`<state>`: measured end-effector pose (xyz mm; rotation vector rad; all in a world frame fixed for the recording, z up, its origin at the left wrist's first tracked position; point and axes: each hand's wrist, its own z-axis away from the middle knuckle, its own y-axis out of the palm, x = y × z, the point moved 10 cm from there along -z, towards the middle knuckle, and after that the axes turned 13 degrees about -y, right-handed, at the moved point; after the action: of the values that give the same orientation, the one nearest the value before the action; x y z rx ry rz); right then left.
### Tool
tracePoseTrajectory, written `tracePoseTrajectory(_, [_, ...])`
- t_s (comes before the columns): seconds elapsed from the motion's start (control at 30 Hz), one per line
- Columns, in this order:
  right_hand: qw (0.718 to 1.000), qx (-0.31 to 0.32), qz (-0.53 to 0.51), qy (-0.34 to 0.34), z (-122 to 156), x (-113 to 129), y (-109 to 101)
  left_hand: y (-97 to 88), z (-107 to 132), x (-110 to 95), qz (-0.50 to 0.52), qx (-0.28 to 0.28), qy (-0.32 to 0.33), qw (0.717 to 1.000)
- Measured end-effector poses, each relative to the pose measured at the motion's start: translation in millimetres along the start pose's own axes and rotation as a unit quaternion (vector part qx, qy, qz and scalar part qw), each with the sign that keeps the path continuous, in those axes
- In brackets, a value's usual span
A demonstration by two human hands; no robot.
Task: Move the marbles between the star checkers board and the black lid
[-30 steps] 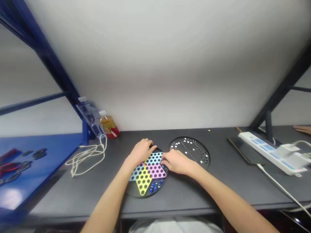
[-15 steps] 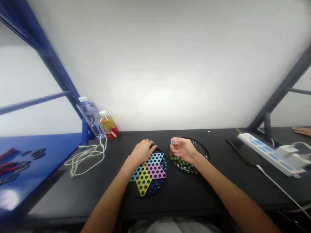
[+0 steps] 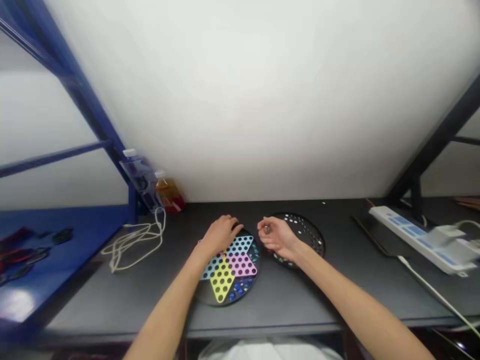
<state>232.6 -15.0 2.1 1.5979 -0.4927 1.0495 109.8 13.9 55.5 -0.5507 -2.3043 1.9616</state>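
Head view: where do the two hands stand?

The right hand (image 3: 278,238) is raised over the left part of the round black disc dotted with white (image 3: 321,241), thumb and fingertips pinching a small, round, greyish piece (image 3: 267,230). The left hand (image 3: 219,235) lies over the far left edge of the round black board with the pastel star of holes (image 3: 242,264); its fingertips are hidden, so I can't tell whether it grips.

How should that small piece be handled?

Lightly, at the very fingertips, since it looks smooth and could roll away. I'd let the left palm steady the board, without tilting it: loose glossy blue marbles (image 3: 239,288) lie at its near right edge.

Anything in the way?

The left hand covers some holes, and the right hand hides part of the disc. The looped white cable (image 3: 137,240) and the long white power strip with blue sockets (image 3: 416,237) lie well apart.
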Motion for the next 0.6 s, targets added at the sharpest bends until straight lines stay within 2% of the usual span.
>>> tracePoseTrajectory(0.07, [0.991,-0.031,0.123,-0.037,0.4,6.7,-7.2,0.0,0.0,-0.3,-0.001,0.003,0.002,1.000])
tracePoseTrajectory(0.1, [0.974,-0.041,0.214,-0.067,1.7,14.2,-8.8,-0.1,-0.1,-0.5,-0.001,0.004,0.002,1.000])
tracePoseTrajectory(0.13, [0.942,-0.044,0.317,-0.102,3.8,23.6,-7.3,-0.2,-0.1,-0.5,-0.001,0.004,0.003,1.000])
tracePoseTrajectory(0.2, [0.841,-0.029,0.515,-0.165,9.8,39.5,5.1,-0.7,-0.2,-0.6,0.000,0.002,0.004,1.000])
tracePoseTrajectory(0.27, [0.733,0.005,0.655,-0.184,14.6,42.4,19.8,-1.0,-0.1,-0.9,-0.001,0.001,0.007,1.000])
tracePoseTrajectory(0.3, [0.690,0.017,0.701,-0.176,16.0,40.8,23.4,-1.1,0.1,-1.2,-0.002,0.001,0.009,1.000])
tracePoseTrajectory(0.37, [0.634,0.031,0.759,-0.147,16.9,36.7,25.4,-1.8,0.9,-2.2,-0.002,0.000,0.013,1.000])
tracePoseTrajectory(0.43, [0.608,0.043,0.782,-0.128,16.6,34.1,26.4,-3.4,1.8,-2.7,0.000,-0.004,0.014,1.000])
tracePoseTrajectory(0.6, [0.600,0.063,0.784,-0.148,16.3,33.7,34.9,-4.2,2.9,-3.8,0.000,-0.001,0.016,1.000])
